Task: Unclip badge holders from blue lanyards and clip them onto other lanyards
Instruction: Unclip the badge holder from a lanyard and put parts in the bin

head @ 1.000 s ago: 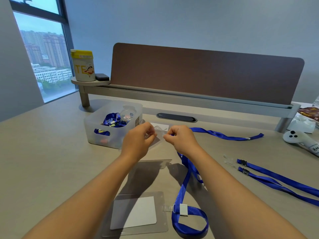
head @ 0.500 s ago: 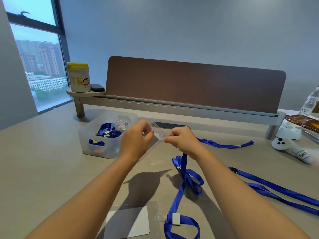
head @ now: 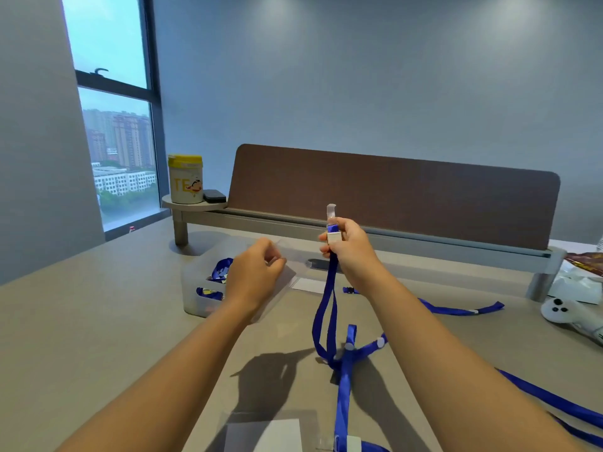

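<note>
Translucent plastic forms the storage bin [head: 195,288] at the left of the desk [head: 98,321], with blue lanyards bundled inside it. Just right of the bin, the left hand [head: 254,278] pinches a clear badge holder [head: 287,272] by its top edge, fingers curled onto it; the sleeve is nearly see-through and hangs above the desk. Further right, the right hand [head: 349,249] grips a blue lanyard [head: 329,305] near its end, raised above the desk. A white tab and a clear plastic clip stick up from the fist. The doubled strap drops down to a tangle on the desk. Another badge holder with a white card [head: 277,435] lies at the near edge.
</note>
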